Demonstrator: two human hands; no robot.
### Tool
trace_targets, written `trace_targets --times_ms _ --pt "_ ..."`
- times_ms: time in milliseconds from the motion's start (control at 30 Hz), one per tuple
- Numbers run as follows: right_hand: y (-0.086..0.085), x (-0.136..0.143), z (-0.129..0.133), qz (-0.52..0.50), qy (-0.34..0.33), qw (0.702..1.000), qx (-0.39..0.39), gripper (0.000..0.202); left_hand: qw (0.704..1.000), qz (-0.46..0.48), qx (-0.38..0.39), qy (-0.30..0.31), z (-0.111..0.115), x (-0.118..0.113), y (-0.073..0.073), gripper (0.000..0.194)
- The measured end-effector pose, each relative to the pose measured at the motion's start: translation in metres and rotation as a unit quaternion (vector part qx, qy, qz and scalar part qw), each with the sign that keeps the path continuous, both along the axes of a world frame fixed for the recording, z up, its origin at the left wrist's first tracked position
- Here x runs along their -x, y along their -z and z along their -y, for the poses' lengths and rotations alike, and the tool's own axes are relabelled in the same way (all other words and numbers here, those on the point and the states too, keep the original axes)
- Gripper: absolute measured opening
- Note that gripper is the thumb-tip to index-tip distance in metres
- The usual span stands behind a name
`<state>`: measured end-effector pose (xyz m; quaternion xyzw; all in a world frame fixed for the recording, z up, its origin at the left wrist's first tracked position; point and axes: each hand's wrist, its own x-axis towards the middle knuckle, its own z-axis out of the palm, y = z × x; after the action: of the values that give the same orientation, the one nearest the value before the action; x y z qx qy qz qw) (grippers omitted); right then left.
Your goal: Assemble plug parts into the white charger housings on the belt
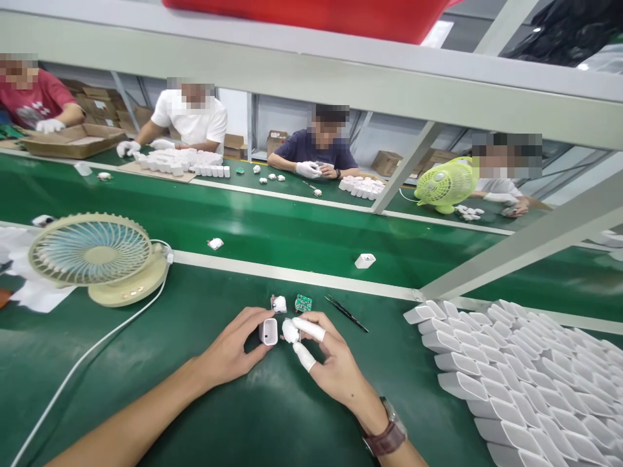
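My left hand (239, 347) is closed round a white plastic housing (269, 332), its open end turned toward my right hand. Between the thumb and fingers of my right hand (324, 353), two of them in white finger cots, is a small circuit assembly wrapped in white (291, 331). The assembly is close to the housing's mouth; a narrow gap shows between them. Just beyond my hands lie another white-wrapped assembly (279, 304) and a green circuit board (304, 303). Black tweezers (347, 313) rest to the right of the board.
Many white housings (530, 370) stand in rows at the right. A beige fan (100, 253) with a white cable (92, 347) is at the left. Across a green belt (292, 227) carrying a housing (365, 261), several co-workers sit. A metal post (525, 227) slants at right.
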<state>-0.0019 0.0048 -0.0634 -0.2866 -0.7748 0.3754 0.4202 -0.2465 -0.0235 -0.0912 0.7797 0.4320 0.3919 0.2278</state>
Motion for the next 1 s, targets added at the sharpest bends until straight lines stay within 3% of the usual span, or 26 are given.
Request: trace_targets --times_ms 333,667,1000 --pt "0.0025 0.0054 0.0052 -0.015 -0.02 0.996 -0.088 0.057 1.0 -0.002 -0.019 -0.005 0.0002 0.0 0.0011 0.061" --pt "0.0044 0.0066 0.0068 0.025 0.001 0.99 -0.14 0.057 0.999 -0.013 -0.049 0.002 0.0017 0.0017 0.0007 0.062" --pt "0.0009 0.0081 0.0091 0.054 -0.003 0.991 -0.125 0.056 0.999 -0.012 -0.037 0.014 0.0007 0.0017 0.0017 0.059"
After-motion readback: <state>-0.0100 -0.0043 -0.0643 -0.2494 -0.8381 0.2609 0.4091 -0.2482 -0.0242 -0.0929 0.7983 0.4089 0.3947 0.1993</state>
